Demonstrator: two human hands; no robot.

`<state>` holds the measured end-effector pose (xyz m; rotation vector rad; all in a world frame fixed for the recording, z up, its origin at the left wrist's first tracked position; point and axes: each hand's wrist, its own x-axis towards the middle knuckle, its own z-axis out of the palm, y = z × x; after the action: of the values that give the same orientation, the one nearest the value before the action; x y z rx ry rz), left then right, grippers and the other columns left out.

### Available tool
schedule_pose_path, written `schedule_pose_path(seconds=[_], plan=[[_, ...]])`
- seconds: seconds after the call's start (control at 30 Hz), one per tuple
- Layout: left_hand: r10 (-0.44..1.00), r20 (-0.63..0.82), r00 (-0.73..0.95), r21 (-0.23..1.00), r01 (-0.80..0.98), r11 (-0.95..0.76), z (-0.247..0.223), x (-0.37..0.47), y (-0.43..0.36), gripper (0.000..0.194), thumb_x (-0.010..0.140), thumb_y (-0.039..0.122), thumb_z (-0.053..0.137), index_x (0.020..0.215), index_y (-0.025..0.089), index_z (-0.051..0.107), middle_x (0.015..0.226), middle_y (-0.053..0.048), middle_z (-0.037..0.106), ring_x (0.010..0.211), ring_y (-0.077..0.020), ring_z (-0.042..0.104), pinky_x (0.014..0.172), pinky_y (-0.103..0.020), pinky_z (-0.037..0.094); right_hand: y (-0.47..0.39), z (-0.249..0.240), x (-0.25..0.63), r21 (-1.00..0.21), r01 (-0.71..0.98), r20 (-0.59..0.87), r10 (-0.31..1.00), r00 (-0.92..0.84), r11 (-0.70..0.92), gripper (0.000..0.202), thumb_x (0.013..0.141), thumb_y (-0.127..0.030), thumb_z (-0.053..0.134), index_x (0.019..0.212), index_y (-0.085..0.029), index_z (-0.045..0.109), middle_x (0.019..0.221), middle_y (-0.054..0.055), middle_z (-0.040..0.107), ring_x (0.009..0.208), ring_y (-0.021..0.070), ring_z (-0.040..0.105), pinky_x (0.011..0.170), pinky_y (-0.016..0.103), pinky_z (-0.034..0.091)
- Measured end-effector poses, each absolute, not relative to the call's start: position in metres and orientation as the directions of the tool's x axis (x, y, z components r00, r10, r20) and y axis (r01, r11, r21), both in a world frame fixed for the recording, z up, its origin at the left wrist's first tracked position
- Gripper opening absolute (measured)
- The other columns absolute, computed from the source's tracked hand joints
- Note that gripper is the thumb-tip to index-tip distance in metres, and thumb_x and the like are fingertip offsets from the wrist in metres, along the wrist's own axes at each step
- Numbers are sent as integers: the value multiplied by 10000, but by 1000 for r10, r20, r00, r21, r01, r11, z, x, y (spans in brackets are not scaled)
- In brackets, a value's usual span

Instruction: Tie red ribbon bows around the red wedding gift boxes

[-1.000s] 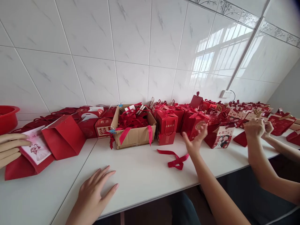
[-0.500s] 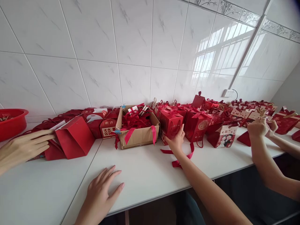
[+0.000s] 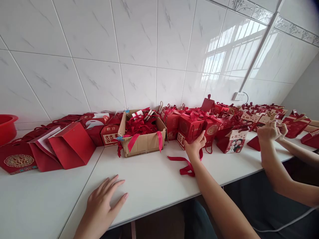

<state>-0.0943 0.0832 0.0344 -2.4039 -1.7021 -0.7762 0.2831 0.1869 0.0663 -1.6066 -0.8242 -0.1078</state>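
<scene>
My left hand (image 3: 102, 202) rests on the white tabletop (image 3: 146, 192), fingers spread, with nothing in it. My right hand (image 3: 195, 147) grips the lower front of a red gift box (image 3: 190, 127) that has a ribbon bow on top and a patterned panel on its left side. The box stands upright against another red gift box (image 3: 210, 131) with a gold round emblem. In front of them, beside my right wrist, a loose red ribbon (image 3: 187, 170) lies curled. Left of the gift boxes is an open cardboard box (image 3: 142, 147) full of red ribbons (image 3: 142, 127).
Red paper boxes (image 3: 76, 146) stand at the left, near a red plastic basin (image 3: 7, 129). Many more gift boxes line the tiled wall to the right, one with a cartoon couple (image 3: 234, 141). A co-worker's hands (image 3: 271, 131) are raised over the table there.
My right hand has shifted the gift box to the right, uncovering another box behind it. A co-worker's hand at the left has gone from view. My left hand stays on the table.
</scene>
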Motion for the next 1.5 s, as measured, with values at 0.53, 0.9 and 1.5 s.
schedule_pose_path(seconds=[0.53, 0.9, 1.5], plan=[[867, 431, 249, 212, 906, -366, 35, -93, 83, 381, 831, 499, 519, 1125, 302, 662, 1333, -53, 605, 1260, -341, 519, 970, -528, 458, 192, 66, 292, -816, 577, 511, 408, 756, -47, 1046, 632, -371, 698, 1503, -225, 136, 1410, 205, 265, 1280, 446, 284, 996, 662, 275], [859, 444, 253, 207, 904, -374, 35, -94, 83, 379, 820, 501, 536, 1114, 303, 670, 1321, -57, 614, 1249, -340, 529, 976, -514, 458, 176, 70, 268, -625, 777, 739, 373, 561, 70, 945, 727, -518, 650, 1486, -177, 201, 1417, 222, 302, 1332, 405, 268, 1038, 655, 249], [846, 466, 259, 178, 909, -376, 27, -99, 86, 379, 830, 504, 539, 1140, 322, 659, 1341, -43, 601, 1252, -312, 528, 988, -484, 455, 223, 88, 273, -856, -16, 465, 785, 410, 516, 826, 795, -437, 549, 1514, -282, 171, 1505, 135, 391, 1326, 218, 452, 1032, 456, 411]])
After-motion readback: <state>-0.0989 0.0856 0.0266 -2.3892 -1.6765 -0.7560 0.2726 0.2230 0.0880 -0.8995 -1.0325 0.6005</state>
